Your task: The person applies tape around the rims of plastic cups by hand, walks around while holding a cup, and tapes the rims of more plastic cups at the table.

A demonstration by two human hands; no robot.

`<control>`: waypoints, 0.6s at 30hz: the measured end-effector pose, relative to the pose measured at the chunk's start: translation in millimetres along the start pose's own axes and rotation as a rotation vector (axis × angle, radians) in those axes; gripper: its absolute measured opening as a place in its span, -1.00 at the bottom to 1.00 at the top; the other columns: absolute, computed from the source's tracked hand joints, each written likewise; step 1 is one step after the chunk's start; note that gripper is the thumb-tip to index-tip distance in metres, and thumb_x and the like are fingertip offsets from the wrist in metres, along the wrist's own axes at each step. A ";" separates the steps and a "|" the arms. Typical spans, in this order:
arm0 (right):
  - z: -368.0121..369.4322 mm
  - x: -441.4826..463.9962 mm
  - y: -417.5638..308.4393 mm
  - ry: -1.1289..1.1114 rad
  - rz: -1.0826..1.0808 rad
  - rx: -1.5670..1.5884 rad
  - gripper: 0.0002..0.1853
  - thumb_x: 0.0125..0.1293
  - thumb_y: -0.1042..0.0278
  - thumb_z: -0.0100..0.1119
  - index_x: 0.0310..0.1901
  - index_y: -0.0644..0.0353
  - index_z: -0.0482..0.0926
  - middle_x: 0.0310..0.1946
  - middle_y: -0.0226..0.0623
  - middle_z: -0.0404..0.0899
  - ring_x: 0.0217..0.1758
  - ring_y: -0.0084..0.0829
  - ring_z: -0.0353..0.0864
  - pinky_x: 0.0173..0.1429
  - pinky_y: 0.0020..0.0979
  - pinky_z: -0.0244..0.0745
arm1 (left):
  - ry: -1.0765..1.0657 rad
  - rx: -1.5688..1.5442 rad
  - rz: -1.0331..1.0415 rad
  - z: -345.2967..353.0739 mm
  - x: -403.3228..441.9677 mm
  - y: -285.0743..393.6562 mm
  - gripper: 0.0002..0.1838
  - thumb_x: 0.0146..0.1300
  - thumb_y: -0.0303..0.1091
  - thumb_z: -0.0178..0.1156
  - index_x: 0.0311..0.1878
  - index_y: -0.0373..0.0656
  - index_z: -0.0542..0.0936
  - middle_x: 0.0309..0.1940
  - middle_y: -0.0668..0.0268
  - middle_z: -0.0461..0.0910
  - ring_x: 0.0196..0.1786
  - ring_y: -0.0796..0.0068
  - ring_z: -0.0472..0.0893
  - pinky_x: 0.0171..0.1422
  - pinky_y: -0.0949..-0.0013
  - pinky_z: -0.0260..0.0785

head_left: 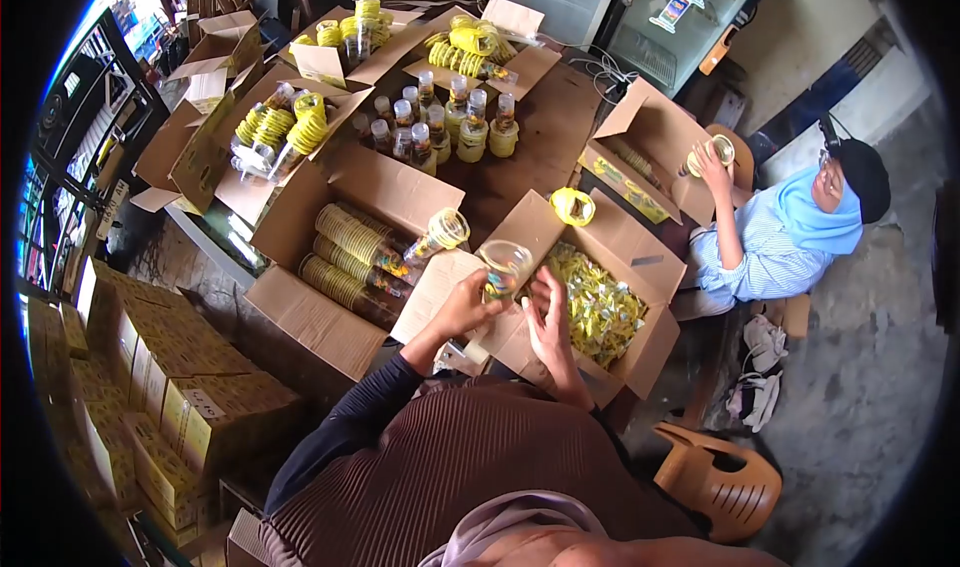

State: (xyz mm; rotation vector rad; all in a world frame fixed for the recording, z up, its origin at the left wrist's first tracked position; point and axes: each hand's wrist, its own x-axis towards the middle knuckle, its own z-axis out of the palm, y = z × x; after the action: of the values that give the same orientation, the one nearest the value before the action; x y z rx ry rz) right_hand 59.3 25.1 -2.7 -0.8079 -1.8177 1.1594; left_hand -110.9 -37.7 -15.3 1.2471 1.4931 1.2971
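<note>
My left hand (468,309) is closed around a clear plastic cup (506,259) with a printed side, its round mouth facing up. Close to the cup's right side, my right hand (548,325) has its fingers apart, with nothing visible in it. Just right of that hand is an open carton (655,342) full of small yellow-and-silver packets (603,310). A yellow ring-shaped bundle (572,207) lies on its far edge. To the left, another open carton (300,319) holds long stacks of cups (350,257). A yellow-rimmed cup stack (446,229) leans at that carton's right side.
Tall cup stacks (472,132) stand on the brown table (545,132), with cartons of yellow-rimmed cups (280,127) behind. At right, a co-worker (790,237) handles cups beside a carton (650,117). Closed boxes (215,417) are piled at lower left; an orange chair (720,482) stands at lower right.
</note>
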 end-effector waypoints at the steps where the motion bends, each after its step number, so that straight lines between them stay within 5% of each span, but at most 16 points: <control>1: 0.3 8.4 -21.3 0.024 -0.123 -0.128 -0.49 0.30 0.54 0.20 0.27 0.22 0.31 0.03 -0.12 0.47 0.17 -0.24 0.44 0.14 -0.28 0.47 | 0.032 0.261 0.125 -2.0 5.6 -17.5 -0.41 -0.05 -0.25 0.47 0.11 -0.18 0.55 -0.14 0.14 0.60 -0.02 0.15 0.60 0.16 0.20 0.42; 3: 3.3 20.6 -30.0 0.049 -0.238 -0.261 -0.48 0.25 0.55 0.25 0.23 0.22 0.35 0.03 -0.12 0.47 0.20 -0.18 0.41 0.15 -0.25 0.46 | 0.039 0.368 0.154 -11.9 8.6 -9.8 -0.39 -0.08 -0.21 0.48 0.10 -0.17 0.56 -0.16 0.13 0.58 -0.03 0.10 0.59 0.16 0.14 0.40; 5: 6.3 23.8 -18.0 -0.153 -0.349 -0.421 -0.59 0.13 0.57 0.33 0.05 0.21 0.53 0.00 -0.20 0.48 0.15 -0.14 0.42 0.15 -0.21 0.44 | -0.006 0.477 0.124 -21.7 11.1 -13.5 -0.31 -0.13 -0.09 0.51 0.12 -0.09 0.55 -0.10 0.15 0.56 0.03 0.13 0.56 0.20 0.03 0.33; 9: 24.1 37.9 -4.8 -0.030 -0.195 -0.369 -0.82 0.09 0.56 0.37 -0.24 0.19 0.64 -0.06 -0.28 0.48 0.05 -0.20 0.44 0.06 -0.25 0.45 | 0.060 0.597 0.142 -52.4 15.5 -15.1 -0.04 -0.26 0.02 0.61 0.27 -0.12 0.43 0.04 0.12 0.47 0.15 0.04 0.46 0.26 0.00 0.27; 14: 36.6 86.0 11.4 0.111 -0.313 -0.511 -0.79 0.16 0.48 0.35 -0.15 0.20 0.62 -0.06 -0.28 0.49 0.07 -0.20 0.45 0.12 -0.21 0.41 | 0.330 0.694 0.113 -101.9 32.0 -57.1 0.22 -0.40 -0.10 0.66 0.42 -0.10 0.20 0.27 0.09 0.24 0.27 -0.07 0.26 0.33 -0.05 0.20; 18: 72.5 117.7 25.1 0.161 -0.305 -0.424 -0.84 0.25 0.47 0.27 -0.13 0.14 0.66 -0.03 -0.26 0.48 0.07 -0.20 0.45 0.14 -0.22 0.43 | 0.329 0.694 0.025 -108.6 43.9 -99.7 0.20 -0.34 -0.16 0.63 0.43 -0.13 0.16 0.27 0.10 0.24 0.27 -0.07 0.27 0.29 -0.09 0.25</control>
State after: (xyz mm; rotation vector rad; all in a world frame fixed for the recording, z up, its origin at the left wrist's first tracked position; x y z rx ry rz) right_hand -57.0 103.8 -9.2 -0.7949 -1.9921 0.5068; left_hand -242.4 -18.1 -92.8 1.5197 2.2948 1.0608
